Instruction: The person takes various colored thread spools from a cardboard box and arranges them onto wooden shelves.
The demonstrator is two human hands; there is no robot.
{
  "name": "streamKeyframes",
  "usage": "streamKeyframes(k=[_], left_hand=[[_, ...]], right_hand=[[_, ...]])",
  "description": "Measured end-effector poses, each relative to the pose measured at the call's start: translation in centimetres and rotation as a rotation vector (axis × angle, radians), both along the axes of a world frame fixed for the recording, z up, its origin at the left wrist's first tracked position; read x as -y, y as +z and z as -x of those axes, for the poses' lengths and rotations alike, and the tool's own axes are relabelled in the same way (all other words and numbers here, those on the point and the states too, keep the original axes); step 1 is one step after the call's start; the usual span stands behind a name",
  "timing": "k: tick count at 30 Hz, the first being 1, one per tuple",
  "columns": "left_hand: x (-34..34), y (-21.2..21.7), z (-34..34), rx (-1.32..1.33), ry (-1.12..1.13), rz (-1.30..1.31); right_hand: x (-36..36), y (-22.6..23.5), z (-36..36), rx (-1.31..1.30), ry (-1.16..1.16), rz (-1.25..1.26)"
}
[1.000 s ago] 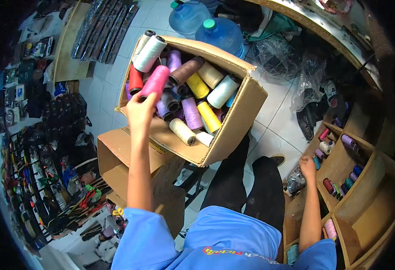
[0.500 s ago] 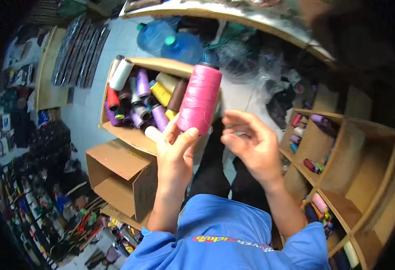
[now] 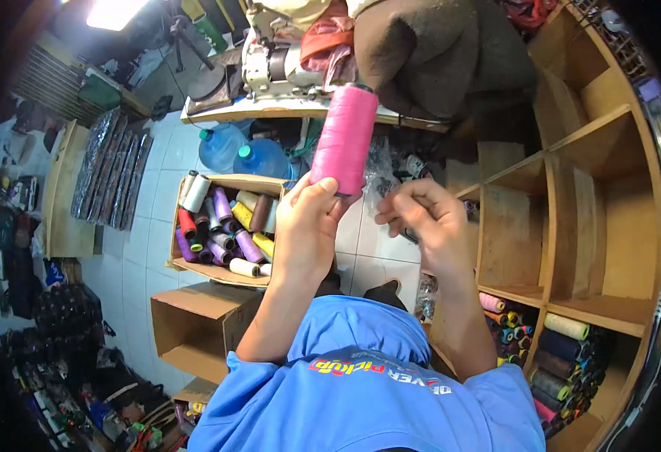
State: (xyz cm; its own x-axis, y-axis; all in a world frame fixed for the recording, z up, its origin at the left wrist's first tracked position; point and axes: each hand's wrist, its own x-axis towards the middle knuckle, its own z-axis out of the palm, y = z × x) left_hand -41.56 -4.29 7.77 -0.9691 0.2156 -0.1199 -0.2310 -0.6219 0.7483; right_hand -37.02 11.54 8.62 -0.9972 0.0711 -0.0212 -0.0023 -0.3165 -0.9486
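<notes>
1. As I inspect the head view from my remote station, I find the pink spool (image 3: 345,141) raised in the left hand (image 3: 305,232), to the right of the box (image 3: 270,187) of other spools (image 3: 248,246).
2. Left fingers: wrapped about the spool's lower end, thumb across its near side.
3. Right hand (image 3: 430,220): fingers partly curled, thumb drawn toward them, apart from the spool. I cannot tell whether they pinch anything.
4. Key relation: from the right fingers, the spool lies up and to the left. Its long axis runs nearly upright in view, top leaning slightly right. The left hand touches it; the right is just beside.
5. Change against the frame half a second earlier: the right fingers are more curled, and the view now takes in the sewing machine (image 3: 281,66) and more of the shelf (image 3: 601,315).
</notes>
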Motion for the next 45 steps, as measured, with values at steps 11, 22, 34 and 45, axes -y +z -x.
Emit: streamKeyframes(k=[11,22,34,45], left_hand=[[1.3,2.8,-0.5,-0.161,-0.687,0.236],[0.1,0.6,-2.9,-1.0,-0.151,1.381],[2.3,0.5,-2.6,-1.383,0.449,1.329],[3.1,-0.9,-3.7,-1.163,0.469,1.192]], right_hand=[[-7.0,2.9,2.1,-0.411,0.487,-0.63],[-2.0,2.6,0.4,-0.074,0.211,-0.925],[-0.7,1.3,0.6,0.007,-0.172,0.004],[1.8,-0.8,0.3,0.114,0.283,0.284]])
